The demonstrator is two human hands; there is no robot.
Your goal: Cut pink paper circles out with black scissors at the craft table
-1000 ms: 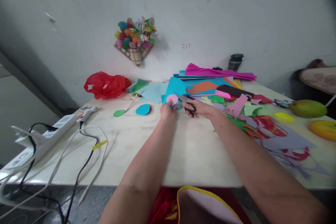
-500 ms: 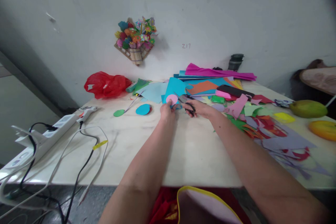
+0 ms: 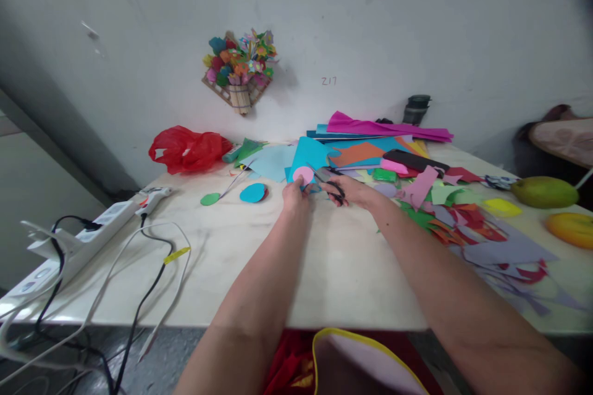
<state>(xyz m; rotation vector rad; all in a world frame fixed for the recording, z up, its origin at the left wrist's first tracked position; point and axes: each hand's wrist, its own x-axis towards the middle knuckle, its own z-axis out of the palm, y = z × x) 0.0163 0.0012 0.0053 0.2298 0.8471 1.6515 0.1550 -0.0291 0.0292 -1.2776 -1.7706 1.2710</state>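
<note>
My left hand (image 3: 296,193) pinches a pink paper circle (image 3: 303,175) lying against a blue paper sheet (image 3: 309,151). Black-handled scissors (image 3: 337,191) are held in my right hand (image 3: 346,190), just right of the circle, with the blades pointing up and left at the paper's right edge. Part of the blades is hidden by the paper. To the left on the table lie a blue paper circle (image 3: 252,192) and a smaller green one (image 3: 210,199).
A red plastic bag (image 3: 188,149) and a white power strip (image 3: 88,241) with cables occupy the left. Coloured paper scraps (image 3: 504,250), a black phone (image 3: 416,162) and two fruits (image 3: 544,191) are on the right. Magenta paper (image 3: 384,128) lies by the wall.
The strip of blue paper by the scissors has shifted slightly. Both hands stay in nearly the same place.
</note>
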